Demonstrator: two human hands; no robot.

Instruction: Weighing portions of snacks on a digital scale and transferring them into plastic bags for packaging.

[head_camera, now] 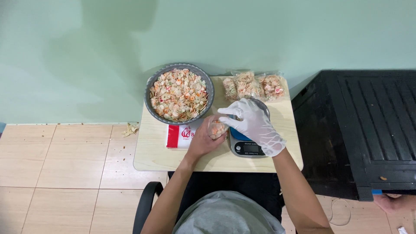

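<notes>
My left hand [203, 141], bare, grips a small clear plastic bag [217, 128] partly filled with colourful crackers, just left of a small kitchen scale [248, 147]. In a thin clear glove, my right hand [255, 123] hovers over the scale and its fingers touch the bag's top. A grey round basin [149, 86] full of loose crackers stands behind the bag at the table's far left. Three filled clear bags of crackers [253, 86] lie at the far edge.
The small light wooden table [286, 143] stands against a pale green wall. A red-and-white packet [180, 135] lies under my left wrist. A black moulded plastic surface [368, 125] stands to the right. Tan floor tiles [65, 164] spread left; a chair armrest [147, 203] is below.
</notes>
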